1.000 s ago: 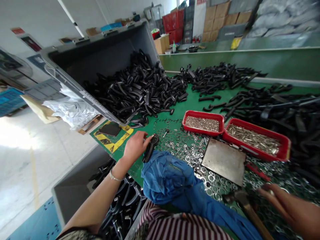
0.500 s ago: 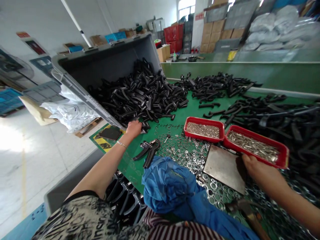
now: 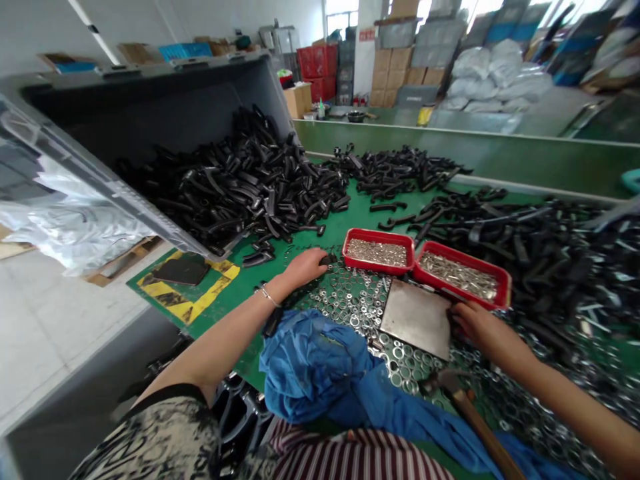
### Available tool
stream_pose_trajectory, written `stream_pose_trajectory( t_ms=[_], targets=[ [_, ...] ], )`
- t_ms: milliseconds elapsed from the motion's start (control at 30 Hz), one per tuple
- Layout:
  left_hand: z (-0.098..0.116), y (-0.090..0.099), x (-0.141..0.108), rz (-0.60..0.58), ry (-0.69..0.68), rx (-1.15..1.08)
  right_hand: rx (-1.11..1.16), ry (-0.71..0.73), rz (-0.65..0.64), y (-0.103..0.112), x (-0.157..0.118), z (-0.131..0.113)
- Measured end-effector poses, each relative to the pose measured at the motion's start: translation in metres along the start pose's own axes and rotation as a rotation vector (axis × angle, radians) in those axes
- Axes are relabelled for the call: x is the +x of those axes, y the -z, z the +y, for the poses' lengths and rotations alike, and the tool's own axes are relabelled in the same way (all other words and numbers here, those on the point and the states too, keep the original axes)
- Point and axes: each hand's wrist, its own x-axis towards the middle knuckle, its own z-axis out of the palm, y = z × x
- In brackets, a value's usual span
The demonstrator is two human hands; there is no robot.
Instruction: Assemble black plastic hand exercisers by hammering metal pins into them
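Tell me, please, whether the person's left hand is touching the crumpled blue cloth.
Apart. The head view shows loose silvery metal rings between the left hand and the crumpled blue cloth.

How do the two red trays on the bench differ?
The left tray looks smaller than the right tray. The left tray holds short bits; the right tray holds longer, pin-like pieces. The right tray is nearer the right hand than the left tray. Both hold silvery parts.

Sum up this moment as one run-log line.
left hand: fingertips at small black part, grip unclear | right hand: at right edge of metal plate | hammer: handle across blue cloth
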Motion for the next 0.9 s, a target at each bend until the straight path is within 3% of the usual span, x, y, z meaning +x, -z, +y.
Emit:
stream_pose_trajectory(
  t_ms=[100, 200, 367, 467, 533, 600, 667, 733, 800, 900],
  targets=[
    [0.022, -0.022, 0.016, -0.042, -0.006, 0.056, 0.033, 0.018, -0.087, 0.011, -0.015, 0.002],
    [0.024, -0.03, 0.027, -0.066, -0.019, 0.096, -0.071, -0.041, -0.043, 0.021, -0.025, -0.001],
    [0.025, -0.017, 0.029, -0.075, -0.044, 0.138, -0.18, -0.001, -0.088, 0.029, 0.001, -0.022],
    [0.024, -0.007, 0.014, 0.055, 0.001, 0.051, -0.065, -0.026, -0.08, 0.033, 0.01, -0.021],
    [0.023, -0.004, -0.004, 0.193, 0.085, -0.271, 0.028, -0.087, -0.041, 0.035, 0.001, -0.011],
    [0.026, -0.004, -0.023, 0.27, 0.185, -0.815, 0.105, -0.13, 0.0, 0.036, -0.014, -0.002],
    [0.037, -0.007, -0.037, 0.225, 0.26, -1.373, 0.143, -0.131, 0.021, 0.035, -0.026, -0.002],
    [0.058, -0.011, -0.044, 0.142, 0.292, -1.783, 0.121, -0.1, 0.024, 0.033, -0.025, -0.013],
    [0.087, -0.015, -0.043, 0.073, 0.275, -2.009, 0.026, -0.071, 0.008, 0.028, -0.01, -0.032],
    [0.132, -0.019, -0.036, -0.023, 0.195, -2.155, -0.156, -0.14, -0.024, 0.019, 0.024, -0.062]
  ],
)
